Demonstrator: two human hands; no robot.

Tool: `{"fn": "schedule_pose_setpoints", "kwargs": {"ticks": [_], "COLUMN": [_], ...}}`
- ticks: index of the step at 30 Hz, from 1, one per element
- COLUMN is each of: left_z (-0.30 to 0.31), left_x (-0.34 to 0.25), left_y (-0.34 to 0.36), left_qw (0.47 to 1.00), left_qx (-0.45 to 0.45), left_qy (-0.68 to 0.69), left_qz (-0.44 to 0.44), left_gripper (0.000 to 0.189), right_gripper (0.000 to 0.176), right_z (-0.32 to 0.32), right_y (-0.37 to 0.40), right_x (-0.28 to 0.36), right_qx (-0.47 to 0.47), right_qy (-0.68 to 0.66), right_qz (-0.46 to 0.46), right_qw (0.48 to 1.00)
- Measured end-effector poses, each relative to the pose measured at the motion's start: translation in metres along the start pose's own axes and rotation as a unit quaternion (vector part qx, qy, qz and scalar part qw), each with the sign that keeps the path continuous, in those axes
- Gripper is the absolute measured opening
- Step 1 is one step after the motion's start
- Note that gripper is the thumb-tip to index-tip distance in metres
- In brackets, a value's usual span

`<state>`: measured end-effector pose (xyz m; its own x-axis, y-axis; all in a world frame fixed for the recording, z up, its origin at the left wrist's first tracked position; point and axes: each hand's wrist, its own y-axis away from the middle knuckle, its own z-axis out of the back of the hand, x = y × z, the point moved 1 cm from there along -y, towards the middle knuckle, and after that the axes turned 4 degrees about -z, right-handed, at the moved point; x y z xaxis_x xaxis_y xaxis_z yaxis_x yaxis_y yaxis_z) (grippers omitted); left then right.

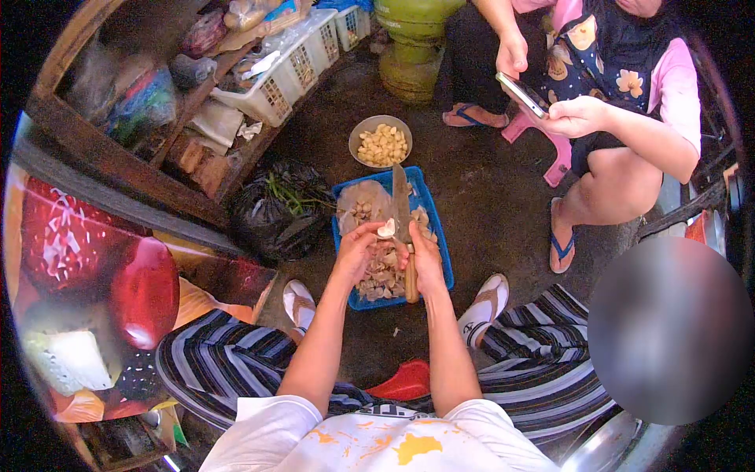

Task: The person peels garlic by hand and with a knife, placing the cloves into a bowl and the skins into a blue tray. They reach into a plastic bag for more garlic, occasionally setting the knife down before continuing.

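Observation:
My left hand [360, 250] pinches a white, partly peeled garlic clove [386, 229] between its fingertips. In my right hand [425, 256] is a knife [401, 197], its wooden handle along the palm and its broad blade pointing away from me, close beside the clove. Both hands are above a blue tray [445, 267] on the floor. Inside it lie unpeeled cloves and loose skins [383, 285], with a clear plastic bag [364, 197] of more garlic at the back left. Just beyond the tray stands a grey bowl [355, 149] filled with peeled cloves [384, 145].
A black plastic bag [275, 220] with green stalks sits left of the tray. Shelves with white baskets [275, 94] line the left. A green gas cylinder [409, 55] stands behind the bowl. At right, another person sits holding a phone [522, 95], near a pink stool [557, 149].

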<state>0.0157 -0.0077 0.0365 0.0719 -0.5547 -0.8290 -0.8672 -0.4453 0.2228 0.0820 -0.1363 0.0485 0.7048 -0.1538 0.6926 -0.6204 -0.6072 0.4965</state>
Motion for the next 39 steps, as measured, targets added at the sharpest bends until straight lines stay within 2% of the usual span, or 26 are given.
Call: {"fn": "schedule_pose_setpoints", "kwargs": {"ticks": [2, 7, 10, 18, 22, 28, 37, 39], "left_z": [0.001, 0.007, 0.007, 0.01, 0.006, 0.002, -0.001, -0.001], "left_x": [-0.003, -0.002, -0.001, -0.003, -0.007, -0.009, -0.012, -0.013], "left_y": [0.0, -0.001, -0.001, -0.003, -0.002, -0.002, -0.001, 0.0], "left_qw": [0.999, 0.999, 0.999, 0.999, 0.997, 0.995, 0.982, 0.982], "left_qx": [-0.005, -0.034, -0.053, -0.04, -0.051, -0.058, -0.078, -0.081], "left_qy": [-0.039, -0.029, -0.012, -0.024, -0.048, -0.068, -0.164, -0.162], "left_qz": [0.015, 0.024, 0.006, -0.009, -0.011, -0.038, -0.05, -0.048], "left_gripper": [0.024, 0.018, 0.017, 0.012, 0.011, 0.01, 0.011, 0.012], "right_gripper": [0.037, 0.035, 0.035, 0.04, 0.043, 0.047, 0.041, 0.039], "right_z": [-0.001, -0.004, -0.005, -0.002, 0.004, 0.002, -0.008, -0.008], "right_y": [0.001, 0.002, 0.004, -0.001, -0.001, -0.002, -0.003, -0.001], "right_x": [0.001, 0.004, 0.005, -0.004, 0.001, -0.002, -0.007, -0.006], "right_qx": [-0.007, 0.003, 0.057, 0.019, 0.052, 0.044, -0.006, -0.007], "right_qy": [0.02, 0.111, 0.209, 0.192, 0.234, 0.227, 0.258, 0.237], "right_qz": [0.011, 0.031, 0.056, 0.056, 0.059, 0.093, 0.147, 0.113], "right_qw": [1.0, 0.993, 0.975, 0.98, 0.969, 0.968, 0.955, 0.965]}}
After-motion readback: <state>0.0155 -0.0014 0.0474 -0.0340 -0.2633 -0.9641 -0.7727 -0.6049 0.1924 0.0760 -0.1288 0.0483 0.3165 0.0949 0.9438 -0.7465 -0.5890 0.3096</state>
